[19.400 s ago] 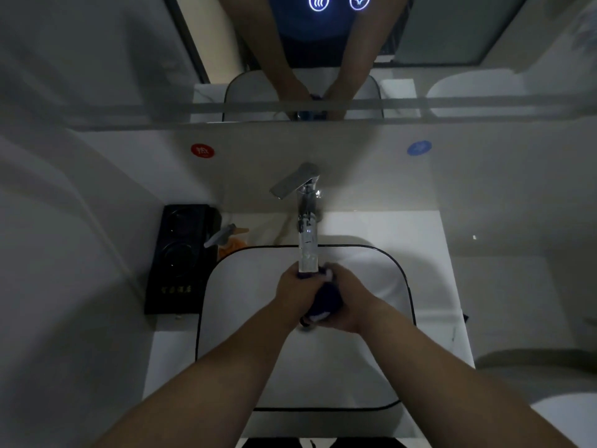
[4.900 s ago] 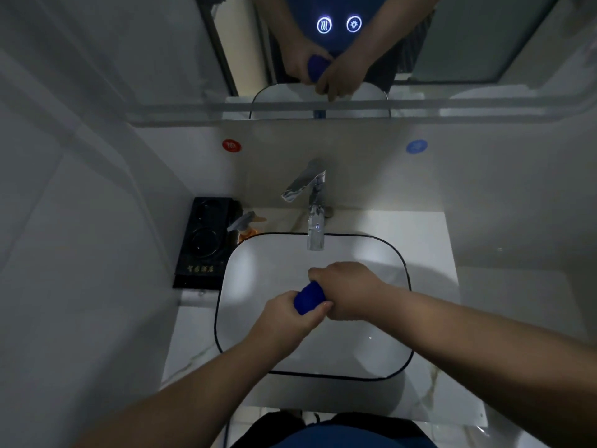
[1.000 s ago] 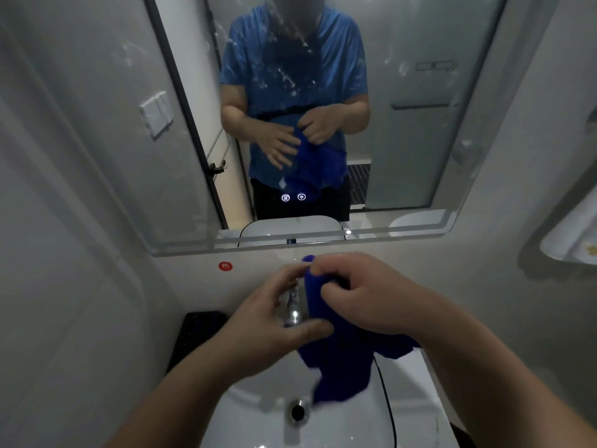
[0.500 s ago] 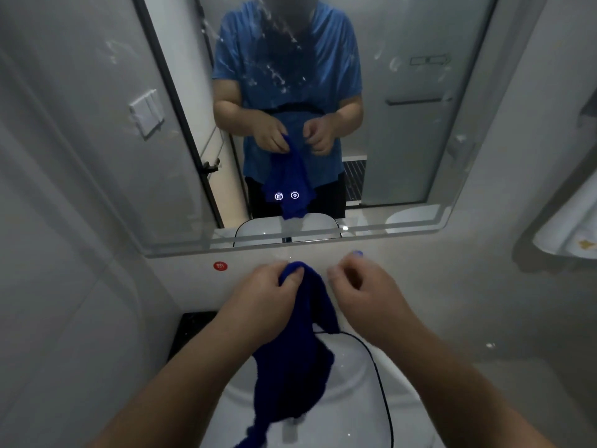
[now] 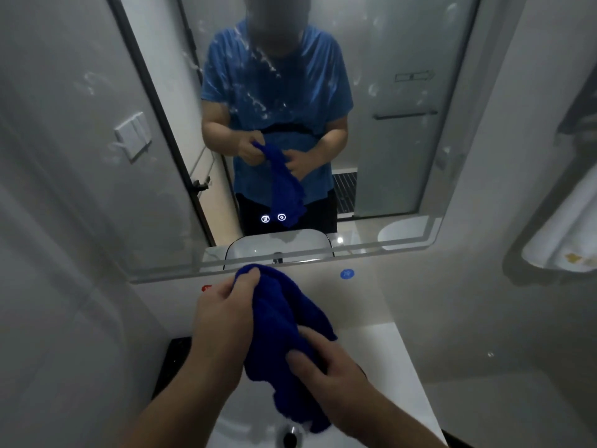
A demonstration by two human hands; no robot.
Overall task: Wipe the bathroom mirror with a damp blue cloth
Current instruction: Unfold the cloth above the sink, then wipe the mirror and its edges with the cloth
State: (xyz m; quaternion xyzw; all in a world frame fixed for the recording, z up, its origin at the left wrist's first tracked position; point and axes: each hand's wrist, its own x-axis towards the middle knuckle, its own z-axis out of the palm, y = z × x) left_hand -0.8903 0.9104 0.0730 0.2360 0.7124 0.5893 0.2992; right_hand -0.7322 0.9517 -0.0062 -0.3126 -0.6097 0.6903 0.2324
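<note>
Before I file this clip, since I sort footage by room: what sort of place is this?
Most likely a small bathroom: a wall mirror with lit touch icons hangs above a white sink with a drain, and a white towel is stored at right.

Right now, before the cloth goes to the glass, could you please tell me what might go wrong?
1. The blue cloth, held by the left hand and right hand, hangs bunched; a wad may smear the white splashes on the mirror rather than lift them.
2. Wiping low could trigger the lit touch icons.
3. If wet, it may drip beyond the sink.
</note>
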